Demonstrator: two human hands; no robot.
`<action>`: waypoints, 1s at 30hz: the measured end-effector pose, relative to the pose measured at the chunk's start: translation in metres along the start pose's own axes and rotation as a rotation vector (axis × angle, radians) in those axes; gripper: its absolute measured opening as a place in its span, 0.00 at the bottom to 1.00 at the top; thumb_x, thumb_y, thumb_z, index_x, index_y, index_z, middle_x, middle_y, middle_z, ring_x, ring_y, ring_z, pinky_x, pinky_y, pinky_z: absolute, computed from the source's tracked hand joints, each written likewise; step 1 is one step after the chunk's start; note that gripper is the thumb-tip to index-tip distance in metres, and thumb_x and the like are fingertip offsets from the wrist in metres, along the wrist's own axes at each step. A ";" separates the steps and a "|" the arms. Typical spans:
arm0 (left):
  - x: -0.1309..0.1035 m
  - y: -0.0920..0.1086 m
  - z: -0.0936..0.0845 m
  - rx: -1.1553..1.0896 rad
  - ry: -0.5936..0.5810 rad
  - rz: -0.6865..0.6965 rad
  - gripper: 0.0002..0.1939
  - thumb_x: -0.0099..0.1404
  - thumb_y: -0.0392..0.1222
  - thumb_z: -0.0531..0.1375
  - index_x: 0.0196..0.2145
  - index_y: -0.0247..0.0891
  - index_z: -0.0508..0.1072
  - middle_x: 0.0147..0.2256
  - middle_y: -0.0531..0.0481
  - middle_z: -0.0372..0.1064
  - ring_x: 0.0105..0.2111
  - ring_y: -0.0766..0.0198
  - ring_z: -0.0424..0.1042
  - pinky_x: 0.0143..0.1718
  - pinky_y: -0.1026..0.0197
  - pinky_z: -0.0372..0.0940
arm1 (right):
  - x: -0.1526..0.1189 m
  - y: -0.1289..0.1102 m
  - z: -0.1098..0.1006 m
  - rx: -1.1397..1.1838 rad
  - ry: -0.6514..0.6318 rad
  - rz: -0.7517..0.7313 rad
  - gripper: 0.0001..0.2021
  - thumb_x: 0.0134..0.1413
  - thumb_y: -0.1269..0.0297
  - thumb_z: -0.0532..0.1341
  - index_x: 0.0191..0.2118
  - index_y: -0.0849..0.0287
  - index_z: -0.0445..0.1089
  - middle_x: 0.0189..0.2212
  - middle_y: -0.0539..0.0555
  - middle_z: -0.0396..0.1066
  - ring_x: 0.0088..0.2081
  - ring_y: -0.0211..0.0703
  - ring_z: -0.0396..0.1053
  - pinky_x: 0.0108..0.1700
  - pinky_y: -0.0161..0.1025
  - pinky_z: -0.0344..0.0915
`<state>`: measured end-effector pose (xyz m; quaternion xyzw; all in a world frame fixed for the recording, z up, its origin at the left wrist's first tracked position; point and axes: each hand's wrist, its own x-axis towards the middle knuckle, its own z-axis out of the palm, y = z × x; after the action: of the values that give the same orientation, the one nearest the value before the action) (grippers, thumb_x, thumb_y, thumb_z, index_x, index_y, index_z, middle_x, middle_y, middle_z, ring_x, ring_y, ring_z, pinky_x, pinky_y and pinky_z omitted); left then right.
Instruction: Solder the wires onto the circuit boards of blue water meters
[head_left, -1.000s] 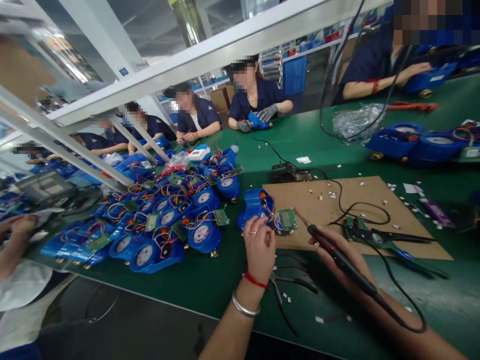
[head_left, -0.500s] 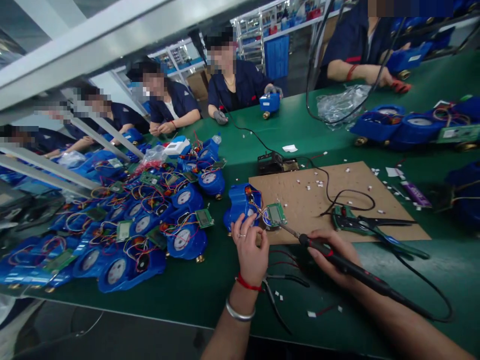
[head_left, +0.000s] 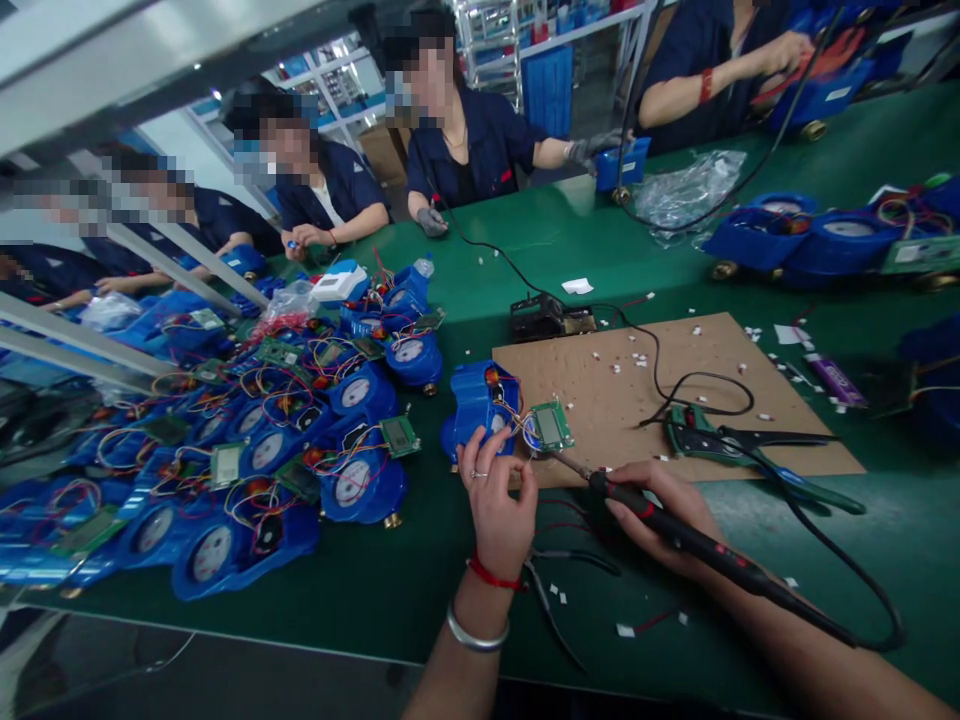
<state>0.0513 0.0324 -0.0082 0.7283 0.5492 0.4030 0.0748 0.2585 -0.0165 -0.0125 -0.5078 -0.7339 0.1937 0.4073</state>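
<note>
My right hand (head_left: pixel 667 515) is wrapped round the black handle of a soldering iron (head_left: pixel 690 535). The iron's metal tip reaches to the lower edge of a small green circuit board with a display (head_left: pixel 553 427). Coloured wires (head_left: pixel 519 418) link that board to a blue water meter (head_left: pixel 480 395) on its left. My left hand (head_left: pixel 496 492) is at the meter's front edge, close to the wires, with fingers bent and thumb and forefinger drawn together. What is between those fingertips is too small to make out.
A brown cardboard sheet (head_left: pixel 600 380) carries green-handled wire strippers (head_left: pixel 697 435) and white scraps. Pliers (head_left: pixel 551 610) lie by my left wrist. A black soldering stand (head_left: pixel 536 316) is behind the board. Several blue meters (head_left: pixel 352 480) crowd the left; co-workers (head_left: pixel 472 130) sit opposite.
The soldering iron's tip has moved slightly left and down along the board's lower edge. Across the table, a co-worker's gloved hand has carried a blue meter to the right. My view has shifted slightly.
</note>
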 end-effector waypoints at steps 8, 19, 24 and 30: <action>0.001 0.000 0.000 -0.018 -0.016 -0.008 0.07 0.59 0.30 0.57 0.27 0.39 0.65 0.49 0.46 0.69 0.59 0.52 0.54 0.60 0.37 0.47 | 0.000 0.001 0.001 -0.005 -0.007 0.010 0.10 0.54 0.68 0.61 0.43 0.55 0.63 0.35 0.52 0.72 0.35 0.39 0.72 0.37 0.34 0.68; 0.000 0.000 0.001 -0.016 -0.017 -0.001 0.06 0.59 0.30 0.58 0.27 0.39 0.66 0.48 0.47 0.69 0.59 0.51 0.54 0.60 0.35 0.46 | 0.000 0.000 0.002 -0.026 0.000 -0.007 0.10 0.54 0.68 0.60 0.43 0.55 0.63 0.35 0.53 0.73 0.35 0.40 0.72 0.35 0.34 0.68; -0.001 -0.002 0.002 -0.034 0.004 -0.002 0.05 0.60 0.31 0.57 0.28 0.39 0.66 0.48 0.45 0.69 0.59 0.51 0.55 0.60 0.36 0.47 | -0.003 0.000 -0.001 -0.029 0.054 0.003 0.10 0.53 0.66 0.61 0.42 0.55 0.64 0.35 0.53 0.72 0.34 0.40 0.72 0.35 0.35 0.68; -0.002 -0.001 0.001 -0.040 -0.004 0.003 0.06 0.59 0.30 0.57 0.28 0.39 0.66 0.48 0.46 0.68 0.60 0.52 0.54 0.60 0.36 0.46 | -0.005 0.003 -0.003 -0.032 0.081 0.022 0.10 0.52 0.66 0.61 0.42 0.54 0.64 0.34 0.53 0.72 0.34 0.42 0.72 0.34 0.36 0.69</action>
<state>0.0512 0.0319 -0.0108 0.7283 0.5399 0.4123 0.0899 0.2637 -0.0206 -0.0147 -0.5297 -0.7144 0.1657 0.4262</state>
